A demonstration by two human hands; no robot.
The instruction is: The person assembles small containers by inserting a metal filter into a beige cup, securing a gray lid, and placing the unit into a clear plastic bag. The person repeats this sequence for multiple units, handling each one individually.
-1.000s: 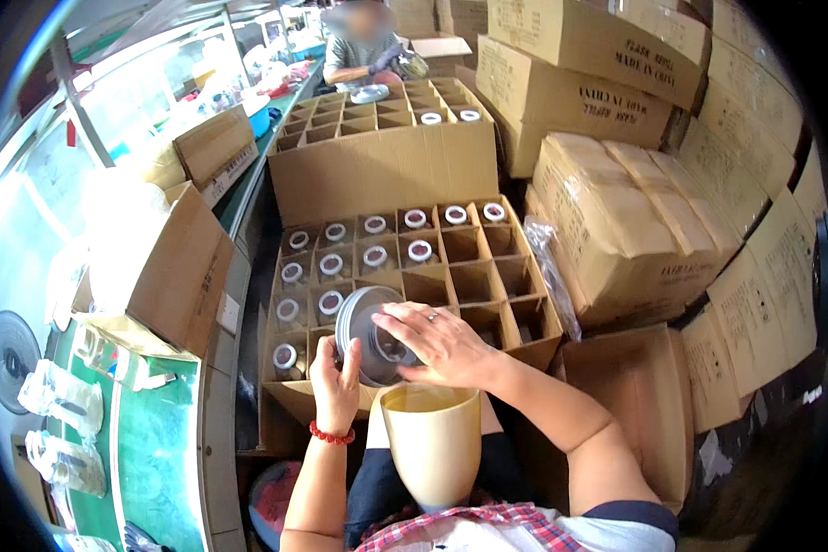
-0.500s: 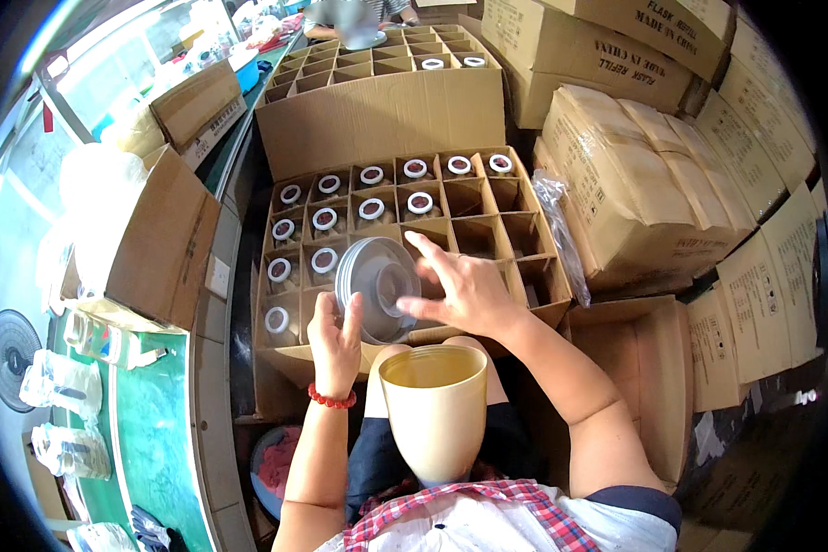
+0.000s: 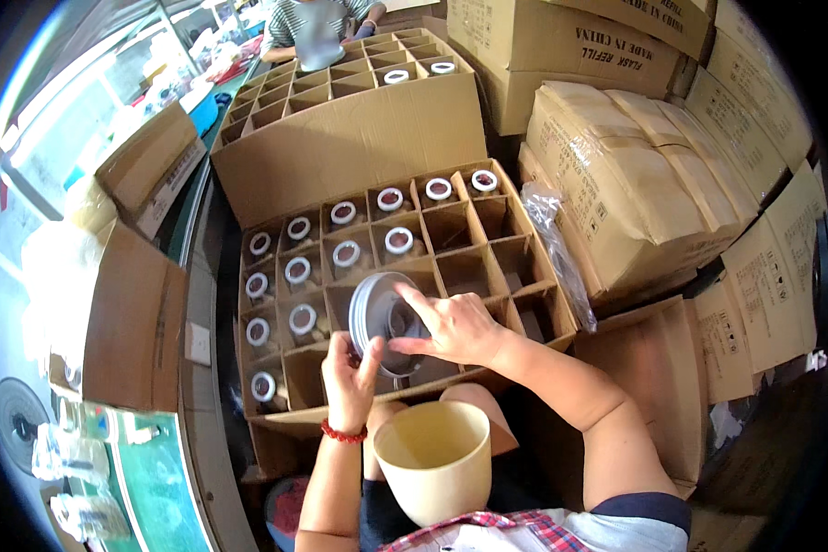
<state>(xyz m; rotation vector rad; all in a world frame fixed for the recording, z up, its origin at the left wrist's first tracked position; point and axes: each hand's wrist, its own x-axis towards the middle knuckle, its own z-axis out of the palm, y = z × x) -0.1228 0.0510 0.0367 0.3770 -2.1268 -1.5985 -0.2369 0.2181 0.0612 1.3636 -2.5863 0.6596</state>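
Stacked brown cardboard cartons (image 3: 635,184) fill the right side. A green-topped workbench (image 3: 156,488) runs along the left under bright daylight, with a grey fan (image 3: 18,428) beside it.

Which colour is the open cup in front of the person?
Pale cream-yellow plastic cup, best visible in the head view.

2 divided cartons (image 3: 377,147) – 1 cup (image 3: 435,460)
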